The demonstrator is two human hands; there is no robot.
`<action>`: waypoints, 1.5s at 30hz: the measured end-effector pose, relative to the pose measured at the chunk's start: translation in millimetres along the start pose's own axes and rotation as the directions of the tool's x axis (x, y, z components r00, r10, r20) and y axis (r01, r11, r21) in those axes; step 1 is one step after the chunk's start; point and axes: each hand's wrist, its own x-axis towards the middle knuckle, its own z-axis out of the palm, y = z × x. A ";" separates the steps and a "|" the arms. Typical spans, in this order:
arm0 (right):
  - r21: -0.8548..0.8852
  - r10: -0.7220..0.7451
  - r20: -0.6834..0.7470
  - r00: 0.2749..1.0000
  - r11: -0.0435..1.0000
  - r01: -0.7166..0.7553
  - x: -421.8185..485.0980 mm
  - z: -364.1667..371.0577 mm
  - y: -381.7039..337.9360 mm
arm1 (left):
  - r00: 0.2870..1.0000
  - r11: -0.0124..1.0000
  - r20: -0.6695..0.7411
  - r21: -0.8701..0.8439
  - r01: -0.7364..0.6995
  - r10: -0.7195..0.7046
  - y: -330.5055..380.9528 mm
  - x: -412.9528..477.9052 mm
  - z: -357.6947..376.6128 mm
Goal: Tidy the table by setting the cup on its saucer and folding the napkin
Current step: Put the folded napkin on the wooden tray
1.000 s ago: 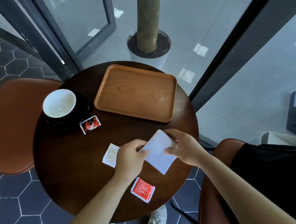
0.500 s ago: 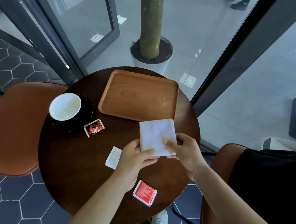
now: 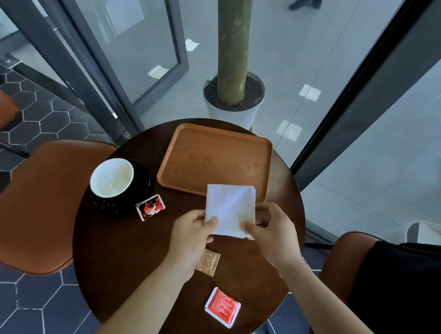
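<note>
Both hands holding a folded white napkin [image 3: 229, 210] above the round table [image 3: 122, 258], left hand [image 3: 191, 238] pinching its near left corner, right hand [image 3: 272, 233] pinching its near right corner, napkin overlapping the wooden tray [image 3: 214, 159], white cup [image 3: 111, 177] sitting on its black saucer [image 3: 140, 180] at the left

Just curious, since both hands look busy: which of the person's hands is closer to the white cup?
Left. The left hand pinches the napkin at its near-left corner, to the right of the cup. The right hand pinches the near-right corner, farther off.
</note>
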 end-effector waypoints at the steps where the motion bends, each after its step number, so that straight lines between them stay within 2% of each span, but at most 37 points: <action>1: -0.018 -0.010 0.000 1.000 1.000 0.010 2.2 1.1 -2.6 | 1.000 1.000 -0.019 0.014 -0.007 0.007 2.0 2.2 -1.4; 6: -0.036 0.000 0.016 1.000 0.999 0.000 21.0 13.7 -18.5 | 0.996 0.997 -0.078 0.066 -0.036 0.041 16.6 24.4 -17.0; 11: 0.001 0.069 0.084 0.994 0.998 -0.070 39.6 24.8 -32.6 | 0.983 0.972 -0.106 0.198 -0.125 0.148 32.3 42.7 -26.4; 13: -0.009 0.124 0.023 0.992 0.992 -0.124 83.3 69.5 -56.0 | 0.984 0.954 -0.062 0.261 -0.145 0.167 44.8 106.9 -61.4; 17: 0.003 0.156 -0.034 0.987 0.988 -0.156 99.4 70.5 -65.2 | 0.971 0.905 -0.022 0.369 -0.213 0.238 65.0 122.5 -54.4; 22: -0.026 0.156 -0.143 0.977 0.987 -0.162 141.6 100.1 -88.3 | 0.960 0.843 0.023 0.473 -0.256 0.278 83.7 183.9 -68.8; 28: -0.005 0.191 -0.148 0.970 0.981 -0.193 182.1 122.6 -90.5 | 0.959 0.787 0.018 0.568 -0.241 0.281 88.8 225.4 -69.1; 37: -0.177 0.082 -0.153 0.985 0.978 -0.109 198.6 132.1 -83.6 | 0.938 0.659 0.013 0.708 -0.253 0.346 86.5 232.3 -58.9; 39: -0.222 0.048 -0.141 0.989 0.972 -0.079 200.3 132.5 -82.6 | 0.921 0.598 0.041 0.749 -0.285 0.387 84.9 228.1 -61.4; 41: -0.275 -0.022 -0.147 0.989 0.961 -0.020 198.7 132.3 -80.4 | 0.887 0.495 0.102 0.799 -0.342 0.450 80.5 224.1 -65.4; 45: -0.368 -0.139 -0.128 0.982 0.926 0.083 187.7 132.4 -74.3 | 0.815 0.273 0.302 0.836 -0.476 0.495 72.7 224.1 -70.7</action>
